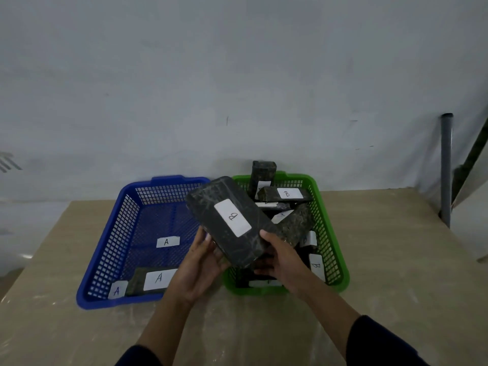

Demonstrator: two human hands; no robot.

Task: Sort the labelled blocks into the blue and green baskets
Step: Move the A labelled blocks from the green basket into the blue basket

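Centre of frame: both hands are holding one dark block marked B, raised above the gap between the two baskets and tilting up toward the upper left. The left hand is cupping its near end from below and the left side, fingers curled around the edge. The right hand is gripping the near right corner, thumb lying on the top face.

The blue basket is sitting at lower left on the tan table; inside it are a loose A label on the floor and a block tagged A at the near wall. The green basket, right of centre, is holding a jumbled pile of B blocks, one standing on end against the far wall.

Judgement: the block looks like stone, so rigid, heavy for its size, with a smooth, possibly slick face. The two-handed hold suits that; support under the base is doing the work, not the thumb on top. The paper label offers no purchase. Lowering it onto the pile rather than dropping it would spare chipped corners and a shifting stack. Its letter points to the green basket.
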